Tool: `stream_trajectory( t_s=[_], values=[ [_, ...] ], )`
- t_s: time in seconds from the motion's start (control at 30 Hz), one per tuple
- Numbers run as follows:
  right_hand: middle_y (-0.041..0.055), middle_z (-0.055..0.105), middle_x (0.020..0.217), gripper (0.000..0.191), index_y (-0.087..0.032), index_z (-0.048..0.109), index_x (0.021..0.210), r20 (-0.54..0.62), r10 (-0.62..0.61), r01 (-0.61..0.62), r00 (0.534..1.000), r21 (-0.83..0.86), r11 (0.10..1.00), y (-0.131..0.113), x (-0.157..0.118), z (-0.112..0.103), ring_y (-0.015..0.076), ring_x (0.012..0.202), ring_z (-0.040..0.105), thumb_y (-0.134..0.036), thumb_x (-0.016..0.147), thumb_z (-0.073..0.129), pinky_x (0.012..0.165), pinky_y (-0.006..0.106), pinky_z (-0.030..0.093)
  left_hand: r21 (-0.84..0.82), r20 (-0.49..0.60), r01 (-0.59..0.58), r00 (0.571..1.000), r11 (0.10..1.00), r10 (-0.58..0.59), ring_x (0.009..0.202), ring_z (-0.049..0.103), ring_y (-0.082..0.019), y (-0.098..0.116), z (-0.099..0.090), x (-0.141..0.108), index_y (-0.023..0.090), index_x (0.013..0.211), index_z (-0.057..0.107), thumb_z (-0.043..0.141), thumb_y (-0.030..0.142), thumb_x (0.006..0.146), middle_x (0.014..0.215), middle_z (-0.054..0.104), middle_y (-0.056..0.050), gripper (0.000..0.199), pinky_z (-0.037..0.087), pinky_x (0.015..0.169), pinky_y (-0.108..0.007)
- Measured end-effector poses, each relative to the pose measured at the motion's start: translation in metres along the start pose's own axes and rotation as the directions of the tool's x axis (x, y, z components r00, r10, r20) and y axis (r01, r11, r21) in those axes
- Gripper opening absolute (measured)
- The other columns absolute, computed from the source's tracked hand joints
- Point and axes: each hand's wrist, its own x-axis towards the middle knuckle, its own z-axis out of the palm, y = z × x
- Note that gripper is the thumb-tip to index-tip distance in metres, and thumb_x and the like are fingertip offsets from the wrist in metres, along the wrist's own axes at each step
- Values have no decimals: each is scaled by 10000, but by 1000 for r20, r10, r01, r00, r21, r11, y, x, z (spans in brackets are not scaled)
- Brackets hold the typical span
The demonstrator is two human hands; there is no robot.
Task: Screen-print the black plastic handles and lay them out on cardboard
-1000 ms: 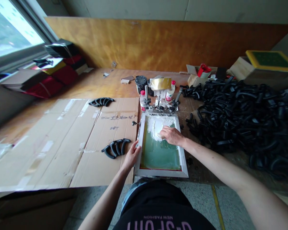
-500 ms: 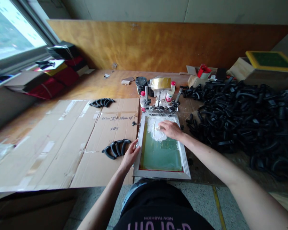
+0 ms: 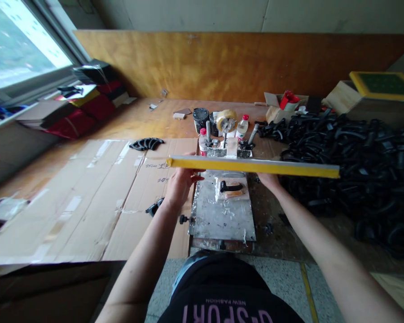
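Observation:
A screen printing frame (image 3: 256,166) is tilted up, its yellow-taped front edge toward me. My left hand (image 3: 180,186) is at the frame's left part, closed on it, with some fingers showing below the edge. My right hand (image 3: 268,180) is against the frame's underside further right; its fingers are hidden behind the edge. Below lies a metal base plate (image 3: 222,220) with a small jig holding a black curved handle (image 3: 231,186). A pale squeegee-like block (image 3: 232,147) stands beyond the frame, near the clamps.
Several black curved handles (image 3: 146,143) lie on the cardboard (image 3: 121,193) at left; others (image 3: 155,207) are partly behind my left arm. A big heap of black handles (image 3: 343,139) covers the right. Bottles (image 3: 242,128), a black tub (image 3: 200,119) and a tape roll (image 3: 225,121) stand behind.
The frame has swung up from flat, uncovering the base plate and handle. My right hand has left the white ink and the block; my left hand has moved up with the frame.

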Motion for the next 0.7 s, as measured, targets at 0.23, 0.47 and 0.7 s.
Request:
stream_trajectory(
  t_s=[0.23, 0.47, 0.7],
  values=[
    [62, 653, 967, 179, -216, 686, 1017, 262, -343, 380, 902, -107, 919, -56, -60, 47, 214, 963, 562, -259, 843, 682, 883, 348, 433, -107, -102, 334, 933, 936, -345, 748, 671, -157, -69, 13, -38, 167, 1197, 564, 565, 587, 837, 972, 712, -101, 554, 506, 584, -238],
    [50, 657, 962, 228, -220, 667, 1106, 296, -642, 644, 707, 104, 758, -110, -121, 36, 177, 946, 561, -187, 941, 514, 861, 301, 432, -217, -97, 627, 749, 748, -655, 727, 692, -182, -128, -15, -91, 129, 921, 636, 528, 464, 893, 888, 724, -118, 353, 530, 591, -265],
    [123, 672, 1056, 343, -164, 698, 998, 578, 47, 233, 814, -400, 887, 71, -132, -24, 229, 1049, 587, 1, 823, 453, 876, 330, 429, 129, -728, 697, 550, 705, -410, 492, 595, -173, -137, -206, -102, 147, 686, 580, 322, 414, 896, 579, 644, -88, 426, 510, 505, -289]
  ],
)
